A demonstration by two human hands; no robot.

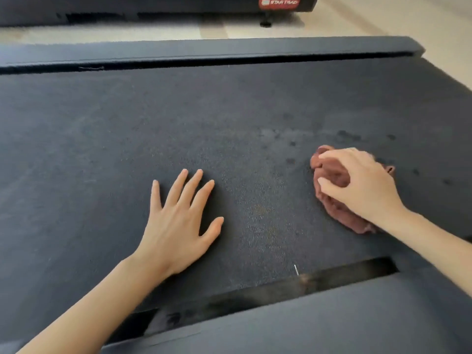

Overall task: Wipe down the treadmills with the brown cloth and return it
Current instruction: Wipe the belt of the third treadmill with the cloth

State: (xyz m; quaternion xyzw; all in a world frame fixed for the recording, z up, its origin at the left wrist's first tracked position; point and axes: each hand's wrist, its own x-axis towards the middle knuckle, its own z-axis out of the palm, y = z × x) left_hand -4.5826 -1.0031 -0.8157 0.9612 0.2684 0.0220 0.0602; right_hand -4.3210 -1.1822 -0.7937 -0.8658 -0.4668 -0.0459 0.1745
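Observation:
The dark treadmill belt (178, 123) fills most of the view. A crumpled brown cloth (332, 175) lies on it at the right. My right hand (362, 185) sits on top of the cloth, fingers curled and gripping it against the belt. My left hand (176, 221) rests flat on the belt to the left, fingers spread and straight, holding nothing. Dark damp spots (344, 136) mark the belt just beyond the cloth.
A raised side rail (204, 51) runs along the far edge of the belt, and a near rail (332, 315) lies at the bottom. Beyond a strip of pale floor (357, 21) stands another treadmill base with a red label (279, 1).

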